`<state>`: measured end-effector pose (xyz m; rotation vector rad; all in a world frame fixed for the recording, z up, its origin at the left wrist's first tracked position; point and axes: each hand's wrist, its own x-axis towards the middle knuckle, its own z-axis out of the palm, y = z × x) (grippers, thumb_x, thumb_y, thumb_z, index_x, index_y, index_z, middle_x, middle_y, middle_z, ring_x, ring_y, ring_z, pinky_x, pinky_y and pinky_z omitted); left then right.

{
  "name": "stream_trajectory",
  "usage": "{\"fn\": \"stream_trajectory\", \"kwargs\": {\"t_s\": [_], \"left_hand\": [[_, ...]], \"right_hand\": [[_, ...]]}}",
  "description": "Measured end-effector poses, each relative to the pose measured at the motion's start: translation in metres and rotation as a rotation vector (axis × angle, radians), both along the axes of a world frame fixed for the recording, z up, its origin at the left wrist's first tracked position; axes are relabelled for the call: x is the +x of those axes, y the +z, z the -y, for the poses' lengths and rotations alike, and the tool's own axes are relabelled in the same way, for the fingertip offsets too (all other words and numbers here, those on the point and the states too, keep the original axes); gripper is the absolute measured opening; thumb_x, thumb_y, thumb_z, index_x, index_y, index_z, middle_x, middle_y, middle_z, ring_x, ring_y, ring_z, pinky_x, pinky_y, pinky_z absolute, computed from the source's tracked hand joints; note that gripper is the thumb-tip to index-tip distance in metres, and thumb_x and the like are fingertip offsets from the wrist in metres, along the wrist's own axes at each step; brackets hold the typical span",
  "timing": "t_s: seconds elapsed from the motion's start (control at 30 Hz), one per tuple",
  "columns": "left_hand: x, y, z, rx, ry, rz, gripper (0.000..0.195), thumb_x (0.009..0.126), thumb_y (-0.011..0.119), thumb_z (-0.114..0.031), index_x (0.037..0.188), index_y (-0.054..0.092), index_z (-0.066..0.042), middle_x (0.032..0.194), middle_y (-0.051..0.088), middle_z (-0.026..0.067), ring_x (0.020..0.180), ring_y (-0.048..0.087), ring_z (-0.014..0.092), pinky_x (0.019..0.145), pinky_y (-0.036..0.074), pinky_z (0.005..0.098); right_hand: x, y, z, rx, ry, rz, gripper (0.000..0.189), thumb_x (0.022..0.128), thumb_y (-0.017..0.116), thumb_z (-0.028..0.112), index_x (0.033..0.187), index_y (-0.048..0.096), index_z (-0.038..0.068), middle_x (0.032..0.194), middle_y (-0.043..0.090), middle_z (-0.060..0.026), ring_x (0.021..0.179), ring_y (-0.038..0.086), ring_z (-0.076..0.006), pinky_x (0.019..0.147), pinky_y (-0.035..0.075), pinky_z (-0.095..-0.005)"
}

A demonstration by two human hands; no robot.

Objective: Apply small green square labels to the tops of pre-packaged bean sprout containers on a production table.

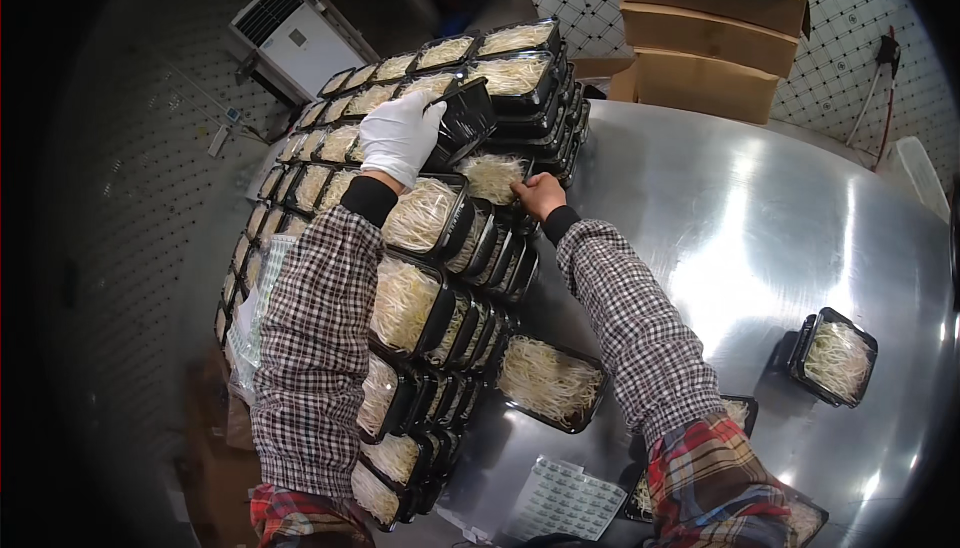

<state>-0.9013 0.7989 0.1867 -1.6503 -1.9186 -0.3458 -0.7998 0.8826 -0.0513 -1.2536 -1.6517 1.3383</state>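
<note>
My left hand, in a white glove, grips a black plastic tray by its edge. That tray is tilted up above the stacks, and what it holds is hidden from me. My bare right hand has its thumb and fingers pinched at the right edge of a tray of bean sprouts just below it. Around both hands stand stacked black trays of bean sprouts, many with shiny clear covers. Closer to me, another sprout tray lies by itself on the steel table.
One sprout tray stands at the right; others lie partly under my right sleeve. A sheet of printed labels lies near me, with more label sheets at left. Cardboard boxes are stacked beyond the table; a white air-conditioner unit stands far left.
</note>
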Motion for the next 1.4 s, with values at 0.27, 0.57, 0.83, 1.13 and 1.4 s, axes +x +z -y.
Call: {"fn": "stream_trajectory", "kwargs": {"t_s": [0.27, 0.57, 0.83, 1.13, 1.4], "left_hand": [[-0.025, -0.007, 0.015, 0.132, -0.085, 0.025, 0.021, 0.083, 0.065, -0.029, 0.090, 0.069, -0.010, 0.080, 0.067, 0.0130, 0.075, 0.065, 0.030, 0.067, 0.050, 0.0358], [-0.004, -0.016, 0.002, 0.038, -0.022, -0.010, 0.023, 0.085, 0.061, -0.034, 0.090, 0.066, -0.012, 0.077, 0.067, 0.0131, 0.072, 0.064, 0.033, 0.064, 0.050, 0.0412], [0.000, -0.014, -0.004, 0.041, -0.020, -0.021, 0.025, 0.084, 0.062, -0.034, 0.091, 0.068, -0.011, 0.080, 0.067, 0.0149, 0.076, 0.065, 0.032, 0.067, 0.050, 0.0399], [0.026, -0.015, -0.014, 0.017, -0.143, -0.176, 0.021, 0.086, 0.060, -0.032, 0.088, 0.066, -0.012, 0.073, 0.066, 0.0116, 0.067, 0.065, 0.029, 0.059, 0.050, 0.0388], [0.038, -0.080, -0.025, -0.310, 0.064, -0.286, 0.011, 0.081, 0.056, -0.017, 0.082, 0.061, -0.007, 0.078, 0.066, 0.0137, 0.072, 0.067, 0.030, 0.061, 0.053, 0.0394]], "right_hand": [[0.092, -0.031, 0.032, -0.036, 0.030, -0.659, 0.017, 0.088, 0.060, 0.012, 0.086, 0.044, 0.006, 0.071, 0.050, 0.0015, 0.063, 0.044, -0.0054, 0.055, 0.039, -0.0232], [0.221, -0.029, 0.049, -0.166, 0.004, -0.708, 0.014, 0.092, 0.056, 0.011, 0.091, 0.044, 0.005, 0.085, 0.054, -0.0026, 0.077, 0.055, -0.0084, 0.068, 0.051, -0.0261], [0.207, -0.019, 0.059, -0.246, 0.032, -0.757, 0.014, 0.092, 0.056, 0.011, 0.093, 0.044, 0.006, 0.086, 0.054, -0.0019, 0.078, 0.055, -0.0077, 0.065, 0.051, -0.0261], [0.038, -0.021, 0.017, -0.229, -0.017, -0.594, 0.016, 0.090, 0.059, 0.013, 0.095, 0.047, 0.004, 0.083, 0.055, -0.0034, 0.071, 0.054, -0.0111, 0.064, 0.053, -0.0306], [0.103, 0.008, 0.067, -0.314, 0.238, -0.553, 0.019, 0.090, 0.056, 0.009, 0.105, 0.052, -0.003, 0.081, 0.059, -0.0072, 0.067, 0.060, -0.0134, 0.061, 0.052, -0.0276]]}}
